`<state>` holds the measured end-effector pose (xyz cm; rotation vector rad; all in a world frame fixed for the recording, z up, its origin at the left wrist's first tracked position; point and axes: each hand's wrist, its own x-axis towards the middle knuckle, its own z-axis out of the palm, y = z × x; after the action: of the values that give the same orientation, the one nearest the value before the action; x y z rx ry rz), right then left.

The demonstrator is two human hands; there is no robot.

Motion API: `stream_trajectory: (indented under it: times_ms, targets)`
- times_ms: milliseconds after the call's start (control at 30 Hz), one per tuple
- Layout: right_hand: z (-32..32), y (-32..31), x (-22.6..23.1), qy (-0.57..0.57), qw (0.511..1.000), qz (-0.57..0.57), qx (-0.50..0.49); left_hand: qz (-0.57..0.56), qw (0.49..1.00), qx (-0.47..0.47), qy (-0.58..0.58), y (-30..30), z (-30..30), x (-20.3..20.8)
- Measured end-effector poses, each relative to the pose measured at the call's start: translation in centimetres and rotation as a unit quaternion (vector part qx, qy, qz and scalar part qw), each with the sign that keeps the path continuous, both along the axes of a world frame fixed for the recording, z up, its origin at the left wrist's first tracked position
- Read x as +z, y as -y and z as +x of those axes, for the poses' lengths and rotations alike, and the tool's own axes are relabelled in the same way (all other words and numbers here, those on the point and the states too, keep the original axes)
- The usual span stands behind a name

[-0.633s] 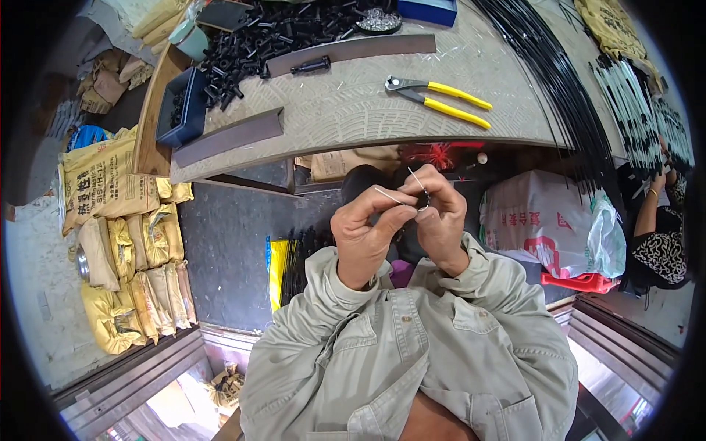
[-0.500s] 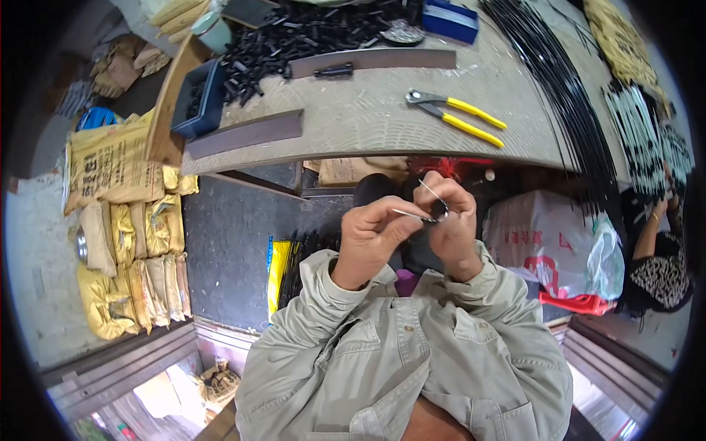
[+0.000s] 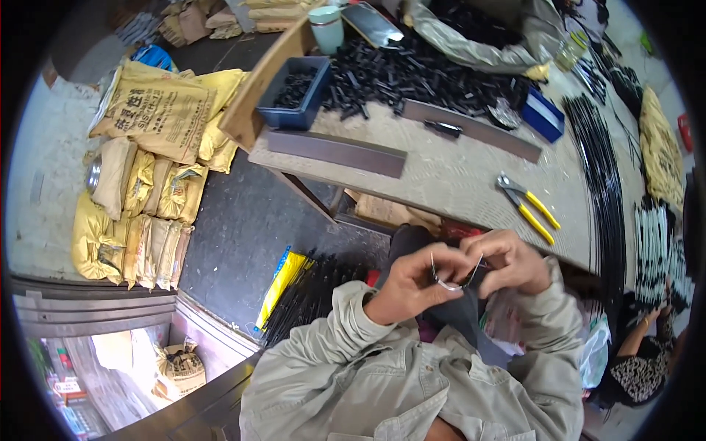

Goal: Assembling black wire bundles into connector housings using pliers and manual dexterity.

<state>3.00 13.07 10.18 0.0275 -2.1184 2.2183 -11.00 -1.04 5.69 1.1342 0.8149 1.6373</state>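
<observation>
In front of my body, my left hand [image 3: 419,287] pinches a thin, shiny, bent wire [image 3: 446,286] between thumb and fingers. My right hand [image 3: 511,263] is close beside it, fingers curled, closed on the wire's other end. A dark bit shows between the hands, too small to name. Beyond them on the worktable [image 3: 471,176] lies a pair of pliers [image 3: 546,211] with yellow handles and a dark metal head, touched by neither hand.
Small black tubes [image 3: 412,77] are heaped at the back of the table, by a blue bin [image 3: 294,110] and a metal strip [image 3: 334,153]. Long black rods [image 3: 599,169] line the right side. Sacks [image 3: 158,110] are stacked at left. Another person's arm [image 3: 638,334] shows at right.
The view has swung, so the table and sacks appear shifted and tilted. My hands have drawn a little apart, and the wire now shows as a curve between them.
</observation>
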Motion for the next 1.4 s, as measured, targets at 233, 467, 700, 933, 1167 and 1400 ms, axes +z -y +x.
stream_trajectory:
  times_ms: [233, 467, 700, 933, 1167, 1400]
  targets:
    - [-21.0, -6.4, 0.6, -0.129, 0.845, 0.488, -0.177, 0.006, 0.998, 0.063, -0.007, 1.7, -2.2, 0.1]
    - [-31.6, -7.2, -2.4, -0.053, 0.773, 0.623, -0.111, 0.003, 0.998, 0.048, 0.045, 2.6, -3.6, -1.2]
    - [-27.1, -11.2, 2.2, -0.17, 0.831, 0.525, -0.072, 0.012, 0.998, 0.026, 0.053, 1.5, -4.1, -2.0]
    - [-17.7, -12.4, 5.9, -0.172, 0.765, 0.617, -0.072, -0.025, 0.999, -0.022, 0.022, 0.6, -3.9, -1.8]
    - [-11.0, -13.7, 6.0, -0.13, 0.724, 0.659, -0.157, 0.068, 0.995, 0.013, -0.071, -2.0, -2.8, -2.5]
    - [-9.7, -12.9, 4.5, -0.169, 0.638, 0.728, -0.182, -0.126, 0.949, 0.273, -0.095, -7.4, -14.3, 1.5]
